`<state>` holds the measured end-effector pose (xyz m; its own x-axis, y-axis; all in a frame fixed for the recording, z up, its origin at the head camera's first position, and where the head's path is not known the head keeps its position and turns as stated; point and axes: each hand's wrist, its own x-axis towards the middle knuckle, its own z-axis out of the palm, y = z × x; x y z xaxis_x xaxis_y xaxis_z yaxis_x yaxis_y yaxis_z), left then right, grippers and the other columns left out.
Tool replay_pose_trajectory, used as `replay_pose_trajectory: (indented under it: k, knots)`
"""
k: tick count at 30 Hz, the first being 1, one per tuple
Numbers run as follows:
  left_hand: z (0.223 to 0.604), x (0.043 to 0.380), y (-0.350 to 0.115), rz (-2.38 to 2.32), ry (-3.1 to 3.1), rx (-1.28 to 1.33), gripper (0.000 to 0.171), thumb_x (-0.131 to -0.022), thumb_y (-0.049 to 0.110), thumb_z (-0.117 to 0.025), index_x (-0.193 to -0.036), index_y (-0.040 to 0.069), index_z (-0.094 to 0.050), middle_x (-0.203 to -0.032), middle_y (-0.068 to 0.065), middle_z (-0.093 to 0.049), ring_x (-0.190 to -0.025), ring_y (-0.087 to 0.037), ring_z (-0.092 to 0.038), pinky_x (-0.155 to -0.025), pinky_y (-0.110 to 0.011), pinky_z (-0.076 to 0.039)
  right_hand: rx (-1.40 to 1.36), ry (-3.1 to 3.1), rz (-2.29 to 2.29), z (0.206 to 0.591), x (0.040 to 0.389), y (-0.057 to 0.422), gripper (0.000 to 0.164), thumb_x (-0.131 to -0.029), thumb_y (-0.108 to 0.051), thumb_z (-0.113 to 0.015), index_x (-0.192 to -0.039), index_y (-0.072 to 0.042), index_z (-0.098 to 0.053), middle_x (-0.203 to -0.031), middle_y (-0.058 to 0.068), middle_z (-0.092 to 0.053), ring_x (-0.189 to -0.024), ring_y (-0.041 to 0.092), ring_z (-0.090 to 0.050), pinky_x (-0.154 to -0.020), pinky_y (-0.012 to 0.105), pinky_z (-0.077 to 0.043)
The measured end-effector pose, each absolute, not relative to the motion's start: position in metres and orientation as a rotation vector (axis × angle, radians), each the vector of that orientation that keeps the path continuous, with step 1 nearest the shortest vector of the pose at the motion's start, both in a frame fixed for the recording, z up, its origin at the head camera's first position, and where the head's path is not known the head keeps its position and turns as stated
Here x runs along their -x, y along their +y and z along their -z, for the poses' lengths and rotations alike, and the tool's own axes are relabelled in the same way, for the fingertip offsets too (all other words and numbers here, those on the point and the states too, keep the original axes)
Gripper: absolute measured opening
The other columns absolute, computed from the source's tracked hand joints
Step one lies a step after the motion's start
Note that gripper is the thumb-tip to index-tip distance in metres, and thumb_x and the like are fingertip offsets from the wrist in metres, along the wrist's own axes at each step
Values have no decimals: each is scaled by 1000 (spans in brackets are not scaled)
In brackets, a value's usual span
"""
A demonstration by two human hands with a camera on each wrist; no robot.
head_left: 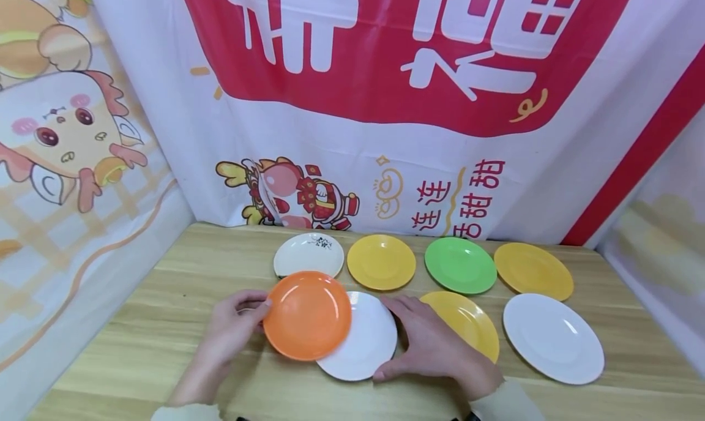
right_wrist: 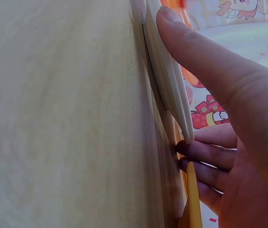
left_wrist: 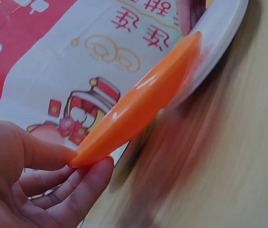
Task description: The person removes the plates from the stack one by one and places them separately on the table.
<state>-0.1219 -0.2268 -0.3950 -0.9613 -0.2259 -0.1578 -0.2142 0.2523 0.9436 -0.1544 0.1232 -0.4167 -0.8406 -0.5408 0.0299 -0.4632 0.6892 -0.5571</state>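
Note:
My left hand (head_left: 234,324) pinches the left rim of an orange plate (head_left: 307,316) between thumb and fingers. In the left wrist view the orange plate (left_wrist: 136,104) shows nearly edge-on, above the wooden surface. It overlaps the left part of a white plate (head_left: 370,344). On that white plate's right side is my right hand (head_left: 426,341), thumb at the near rim and fingers at the far rim. The right wrist view shows the white plate (right_wrist: 169,71) edge-on, with fingertips reaching under its edge. A yellow plate (head_left: 468,323) lies right behind the right hand, partly hidden by it.
Along the back of the wooden table (head_left: 160,323) lie a white plate with a dark floral print (head_left: 308,256), a yellow plate (head_left: 381,262), a green plate (head_left: 460,265) and another yellow plate (head_left: 533,271). Another white plate (head_left: 553,338) lies at right. A printed cloth (head_left: 363,112) hangs behind.

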Motion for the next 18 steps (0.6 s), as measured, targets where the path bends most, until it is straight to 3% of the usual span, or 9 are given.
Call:
replay_pose_trajectory:
  k: [4, 10, 18]
  knots:
    - [395, 114, -255, 1813, -2525, -516, 42, -106, 14, -67, -141, -8, -61, -122, -13, -74, -90, -7, -69, -77, -23, -63, 821, 2761, 853, 417, 154, 122, 127, -59, -79, -92, -161, -16, -50, -159, 5, -55, -148, 31, -50, -123, 59, -43]
    - [400, 106, -286, 1865, -2483, -633, 50, -105, 17, -70, -146, -9, -56, -110, 3, -74, -87, -3, -70, -78, -24, -65, 842, 2773, 858, 417, 154, 123, 127, -60, -80, -92, -160, -14, -51, -158, 6, -55, -148, 33, -50, -123, 61, -42]
    - [408, 102, -300, 1886, -2498, -701, 51, -107, 15, -67, -149, -9, -52, -116, -2, -73, -90, -2, -70, -82, -26, -66, 843, 2778, 845, 418, 154, 124, 127, -60, -79, -92, -161, -15, -51, -158, 5, -56, -148, 31, -50, -123, 59, -42]
